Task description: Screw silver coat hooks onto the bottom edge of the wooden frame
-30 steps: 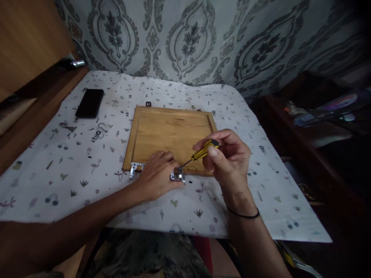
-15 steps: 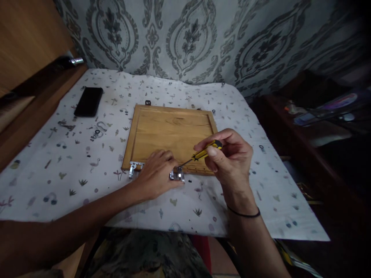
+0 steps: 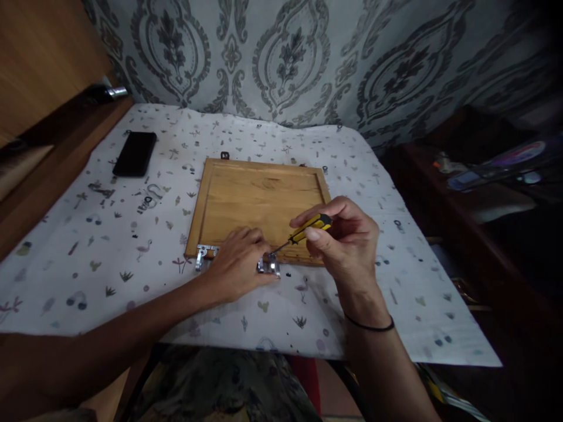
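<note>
A framed wooden panel (image 3: 259,199) lies flat on the table. My left hand (image 3: 237,264) bends over its near edge, with fingers on the wood and thumb below, gripping a shiny metal hinge (image 3: 273,266). Part of that hinge is covered by the hand. Between the thumb and fingers of my right hand (image 3: 349,246) is a yellow-and-black screwdriver (image 3: 310,228), slanting down to the left. Its tip meets the hinge by my left fingertips; any screw there is too small to make out. Another metal hinge (image 3: 202,255) sits at the panel's near left corner.
A patterned white cloth (image 3: 145,305) covers the table. A black phone (image 3: 135,154) lies at the back left. Wooden furniture (image 3: 48,70) borders the left side, a patterned curtain or wall (image 3: 290,58) the back. A dark shelf with assorted items (image 3: 497,170) stands right.
My right hand and the screwdriver's handle have shifted slightly left, while the tip stays at the hinge. My left hand and the panel have kept their places.
</note>
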Demonstrator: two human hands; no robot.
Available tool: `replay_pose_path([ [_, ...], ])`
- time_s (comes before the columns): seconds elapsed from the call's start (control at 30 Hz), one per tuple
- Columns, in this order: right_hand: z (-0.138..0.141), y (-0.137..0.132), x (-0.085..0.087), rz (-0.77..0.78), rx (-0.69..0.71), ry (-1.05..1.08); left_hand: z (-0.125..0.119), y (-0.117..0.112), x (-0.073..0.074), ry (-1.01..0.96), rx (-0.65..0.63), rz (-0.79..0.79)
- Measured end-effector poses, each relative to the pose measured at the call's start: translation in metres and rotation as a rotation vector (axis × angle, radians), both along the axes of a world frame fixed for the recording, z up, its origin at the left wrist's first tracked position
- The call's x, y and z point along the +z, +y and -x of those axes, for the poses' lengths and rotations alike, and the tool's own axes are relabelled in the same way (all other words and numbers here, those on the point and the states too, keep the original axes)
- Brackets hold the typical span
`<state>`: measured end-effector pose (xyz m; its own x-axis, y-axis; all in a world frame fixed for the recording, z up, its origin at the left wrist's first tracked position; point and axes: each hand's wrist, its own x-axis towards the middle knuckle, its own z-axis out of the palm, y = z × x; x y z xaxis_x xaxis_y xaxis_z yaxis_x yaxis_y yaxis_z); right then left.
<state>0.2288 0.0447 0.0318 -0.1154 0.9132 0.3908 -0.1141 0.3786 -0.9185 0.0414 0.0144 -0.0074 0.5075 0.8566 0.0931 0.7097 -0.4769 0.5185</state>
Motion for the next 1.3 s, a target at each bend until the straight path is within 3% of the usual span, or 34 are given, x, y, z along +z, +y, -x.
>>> replay_pose_path([
  [0.23,-0.010,-0.002,-0.001,0.000,0.126,-0.074,0.000,0.000,0.003,0.000,-0.005,0.020],
  [0.53,-0.002,0.000,-0.002,-0.013,0.015,0.007,0.001,0.000,0.001,-0.021,0.003,0.009],
  [0.8,-0.009,-0.003,0.002,0.017,0.091,-0.054,0.001,0.000,0.001,-0.016,-0.005,0.016],
  [1.13,-0.001,-0.002,-0.003,-0.048,-0.039,0.016,0.000,0.000,0.000,-0.019,0.002,0.013],
  [1.3,0.001,-0.004,0.002,-0.057,-0.216,0.069,0.000,0.000,0.003,-0.019,0.003,0.032],
])
